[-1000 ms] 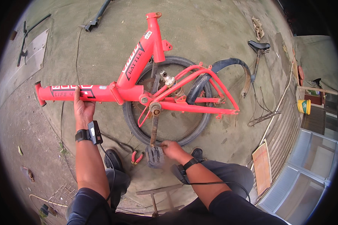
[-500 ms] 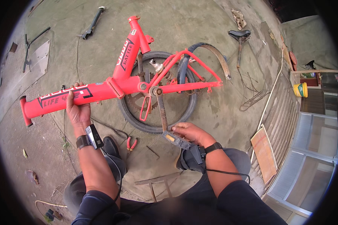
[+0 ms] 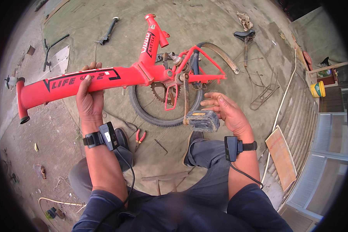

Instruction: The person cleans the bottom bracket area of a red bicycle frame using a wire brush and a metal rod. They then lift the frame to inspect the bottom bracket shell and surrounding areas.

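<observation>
A red bicycle frame (image 3: 121, 78) stretches across the view, its thick tube gripped from below by my left hand (image 3: 89, 101), thumb on the near face and fingers round the far side. From the bottom bracket hangs a rusty crank arm (image 3: 186, 96), with a dark pedal (image 3: 203, 121) at its lower end. My right hand (image 3: 232, 114) is just right of the pedal, fingers apart and holding nothing. Beneath the frame a wheel with a black tyre (image 3: 162, 123) lies on the ground, partly hidden by the frame and chainring (image 3: 158, 96).
Red-handled pliers (image 3: 141, 137) and a thin hex key (image 3: 161, 147) lie near my feet. Farther off are a saddle (image 3: 244, 34), a curved mudguard (image 3: 222, 56), a wire rack (image 3: 265, 94), a dark post (image 3: 110, 31) and handlebars (image 3: 48, 50). A yellow bucket (image 3: 317, 89) stands at right.
My right hand has come away from the pedal and opened to its right. The frame's left end is nearer and its rear end has tipped, with my left hand still holding it.
</observation>
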Demonstrator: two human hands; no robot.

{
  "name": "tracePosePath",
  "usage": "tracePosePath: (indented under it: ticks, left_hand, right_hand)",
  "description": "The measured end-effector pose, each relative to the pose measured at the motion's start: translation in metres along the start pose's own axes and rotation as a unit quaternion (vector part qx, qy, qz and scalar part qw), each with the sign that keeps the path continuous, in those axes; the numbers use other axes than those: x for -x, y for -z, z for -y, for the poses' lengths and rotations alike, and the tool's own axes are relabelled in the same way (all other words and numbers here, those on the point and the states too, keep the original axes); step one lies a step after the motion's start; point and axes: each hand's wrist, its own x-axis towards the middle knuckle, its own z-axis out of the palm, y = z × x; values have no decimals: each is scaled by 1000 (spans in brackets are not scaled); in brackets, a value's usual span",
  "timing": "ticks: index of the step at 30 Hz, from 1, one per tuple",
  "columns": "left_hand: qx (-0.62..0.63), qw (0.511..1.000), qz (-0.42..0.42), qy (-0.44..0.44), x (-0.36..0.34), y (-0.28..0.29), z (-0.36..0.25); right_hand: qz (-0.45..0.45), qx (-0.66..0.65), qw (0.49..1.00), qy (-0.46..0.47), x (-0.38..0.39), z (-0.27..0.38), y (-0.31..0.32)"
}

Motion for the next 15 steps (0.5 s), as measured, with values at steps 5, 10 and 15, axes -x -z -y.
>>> tracePosePath:
  ticks: [5,10,15]
  left_hand:
    - [-4,997,54,-54,12,-38,-25]
    - [-19,985,140,-100,30,-96,-42]
    - [-82,967,203,-129,56,-170,-49]
  right_hand:
    - [-2,-20,998,60,9,-3,-7]
    - [-33,-73,992,99,36,-8,24]
    - [-139,-17,982,129,62,-1,53]
